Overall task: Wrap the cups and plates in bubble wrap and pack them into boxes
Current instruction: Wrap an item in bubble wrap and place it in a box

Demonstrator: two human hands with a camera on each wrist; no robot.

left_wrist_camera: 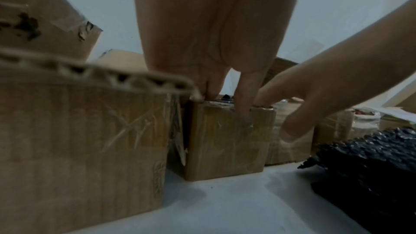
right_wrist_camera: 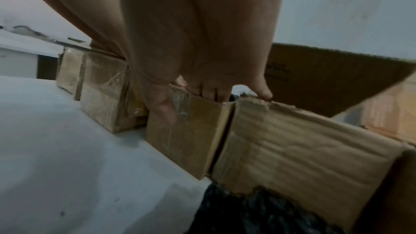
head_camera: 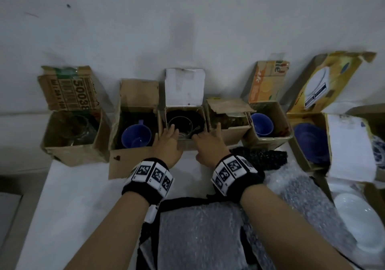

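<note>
A small open cardboard box [head_camera: 186, 145] stands mid-row against the wall, with a clear glass cup [head_camera: 180, 124] unwrapped inside it. My left hand [head_camera: 168, 142] grips the box's front wall at the left: its fingers [left_wrist_camera: 211, 86] hook over the rim and the thumb presses the taped front face [left_wrist_camera: 225, 145]. My right hand [head_camera: 208, 144] grips the same wall at the right, thumb on the front face [right_wrist_camera: 186, 136], fingers [right_wrist_camera: 211, 93] over the rim. Its forefinger rests on the neighbouring box's torn rim [right_wrist_camera: 254, 100].
Open boxes flank it: a glass [head_camera: 81, 130] far left, blue cups [head_camera: 136, 137] [head_camera: 261, 124], a blue plate [head_camera: 311, 142] at right. White plates [head_camera: 358, 213] lie near right. Clear bubble wrap [head_camera: 200, 238] lies before me, dark wrap [head_camera: 260, 157] beside my right wrist.
</note>
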